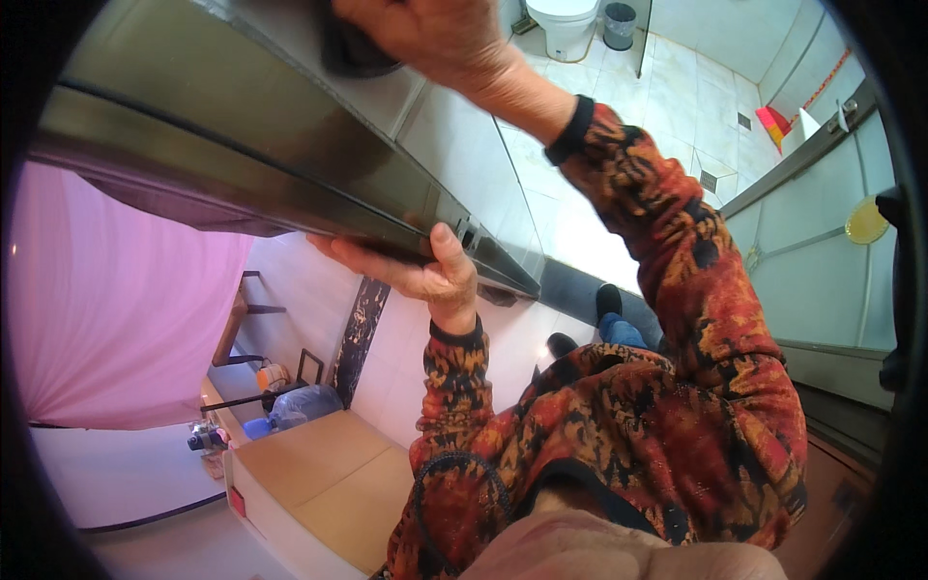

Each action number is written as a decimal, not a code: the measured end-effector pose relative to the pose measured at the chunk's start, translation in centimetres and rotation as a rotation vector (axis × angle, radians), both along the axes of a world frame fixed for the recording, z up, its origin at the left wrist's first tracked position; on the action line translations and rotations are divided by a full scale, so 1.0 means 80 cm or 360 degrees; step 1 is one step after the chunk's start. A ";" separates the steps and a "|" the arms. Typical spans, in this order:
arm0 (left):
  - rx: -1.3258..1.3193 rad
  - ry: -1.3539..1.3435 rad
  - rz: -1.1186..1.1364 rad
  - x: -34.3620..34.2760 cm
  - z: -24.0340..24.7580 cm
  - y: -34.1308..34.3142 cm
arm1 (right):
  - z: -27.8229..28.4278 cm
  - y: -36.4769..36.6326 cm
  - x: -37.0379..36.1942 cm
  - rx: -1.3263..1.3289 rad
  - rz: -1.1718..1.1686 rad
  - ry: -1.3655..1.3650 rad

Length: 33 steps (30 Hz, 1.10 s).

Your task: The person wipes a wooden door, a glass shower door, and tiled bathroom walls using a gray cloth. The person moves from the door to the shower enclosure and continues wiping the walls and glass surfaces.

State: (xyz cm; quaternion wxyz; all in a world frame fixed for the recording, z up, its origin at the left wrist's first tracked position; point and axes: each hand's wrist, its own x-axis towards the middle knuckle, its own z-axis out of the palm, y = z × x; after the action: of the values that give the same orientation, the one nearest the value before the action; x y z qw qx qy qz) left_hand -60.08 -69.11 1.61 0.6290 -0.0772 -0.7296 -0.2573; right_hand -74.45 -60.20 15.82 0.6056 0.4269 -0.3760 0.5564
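A dark brown, glossy door frame (222, 159) runs slantwise from the upper left toward the middle. My left hand (440, 280) grips its lower edge, with the thumb on the front face and the fingers underneath. Higher up, my right hand (440, 43) is closed at the top border of the picture, and its fingertips are cut off or hidden. Beneath it lies a dark, soft-looking thing (353, 48) against the grey panel beside the frame. Its kind cannot be made out. Both my arms wear red, orange and black patterned sleeves.
Beyond the doorway are a white toilet (564, 24), a dark bin (620, 26) and a red-yellow dustpan (773, 124). A frosted glass door (822, 261) stands at right. A pink curtain (126, 300), a cardboard box (324, 474) and a plastic bag (304, 406) are at left.
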 end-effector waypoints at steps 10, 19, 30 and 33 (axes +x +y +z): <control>0.0222 0.0039 0.0010 0.014 0.005 0.013 | -0.297 0.034 0.064 0.0685 0.0422 -0.1583; 0.0230 0.0032 0.0294 0.034 0.013 0.010 | -0.101 -0.009 -0.031 0.0549 0.1359 -0.0987; 0.0357 0.0205 0.0497 0.049 0.025 0.020 | -0.320 -0.076 -0.056 0.1265 0.0645 -0.0759; 0.0360 0.0256 0.0473 0.055 0.030 0.024 | -0.440 -0.034 -0.038 0.1756 0.0680 -0.1498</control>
State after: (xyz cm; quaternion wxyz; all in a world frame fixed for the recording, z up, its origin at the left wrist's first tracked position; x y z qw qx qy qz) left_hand -55.71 -67.20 4.03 0.7210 0.0823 -0.6467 -0.2349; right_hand -77.49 -62.90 -19.37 -0.0416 0.4491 -0.7281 0.5162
